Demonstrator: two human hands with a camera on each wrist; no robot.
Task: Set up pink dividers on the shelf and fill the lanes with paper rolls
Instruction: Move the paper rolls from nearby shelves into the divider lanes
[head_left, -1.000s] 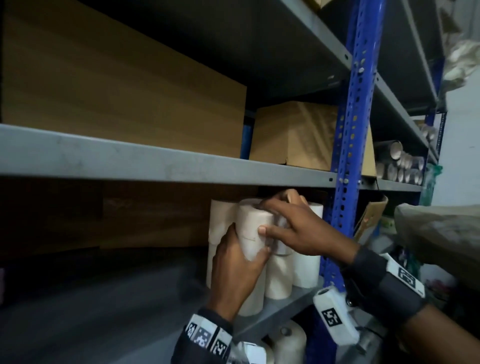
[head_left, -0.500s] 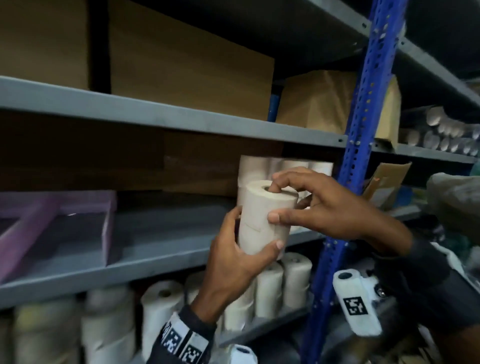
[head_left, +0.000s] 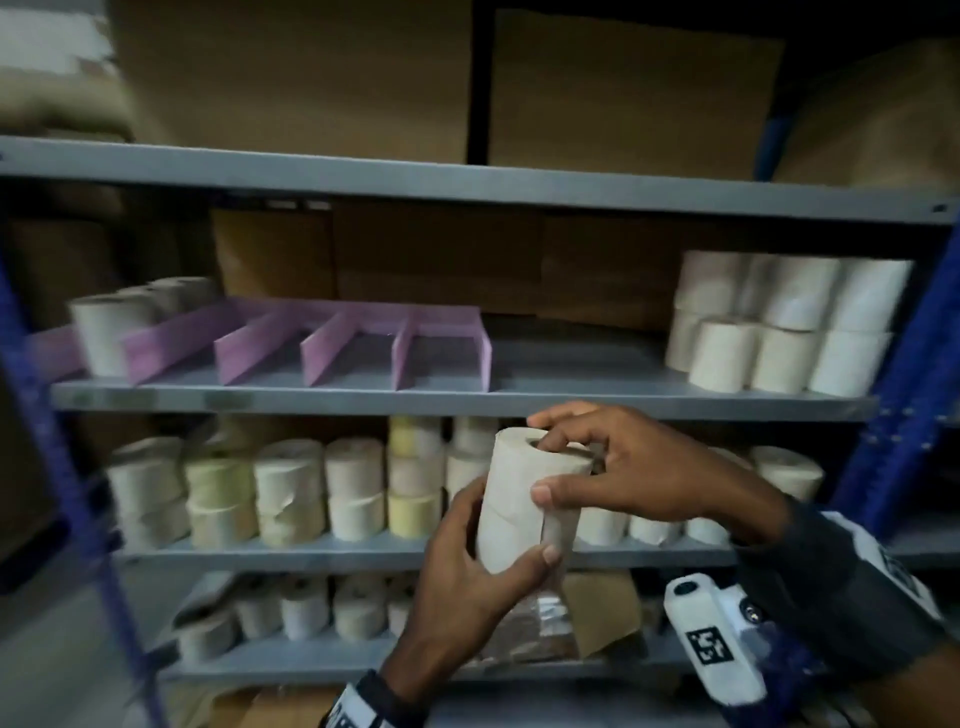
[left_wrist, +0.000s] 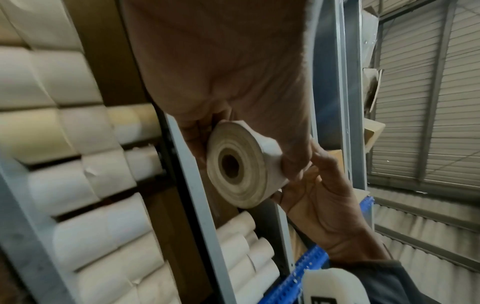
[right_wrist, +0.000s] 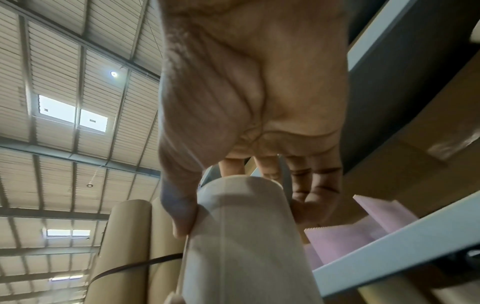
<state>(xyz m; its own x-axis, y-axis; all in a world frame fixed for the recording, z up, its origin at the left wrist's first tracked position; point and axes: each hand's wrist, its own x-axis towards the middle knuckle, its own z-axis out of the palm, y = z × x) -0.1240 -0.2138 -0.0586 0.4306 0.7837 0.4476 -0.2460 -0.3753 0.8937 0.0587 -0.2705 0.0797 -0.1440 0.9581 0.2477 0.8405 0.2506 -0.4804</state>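
I hold a short stack of two cream paper rolls (head_left: 519, 499) upright in front of the shelves, below the divider shelf's front edge. My left hand (head_left: 506, 527) grips the lower roll from the left and below. My right hand (head_left: 545, 467) grips the upper roll, fingers over its top rim and thumb on its side. The pink dividers (head_left: 317, 343) stand on the middle shelf (head_left: 571, 400) and form several lanes. Rolls (head_left: 111, 325) fill the leftmost lane; the other lanes hold nothing. The left wrist view shows the stack's hollow core end (left_wrist: 241, 166). In the right wrist view, the stack (right_wrist: 244, 236) sits beside the dividers (right_wrist: 345, 240).
A two-high block of cream rolls (head_left: 779, 322) stands at the right end of the divider shelf. More rolls (head_left: 291, 488) crowd the shelves below. Brown cartons (head_left: 623, 88) sit on the shelf above. Blue uprights (head_left: 904, 395) frame the rack on both sides.
Both hands have carried the two rolls away from the block at the shelf's right end, leftward and lower. The view has swung left, so the pink dividers now show in full.
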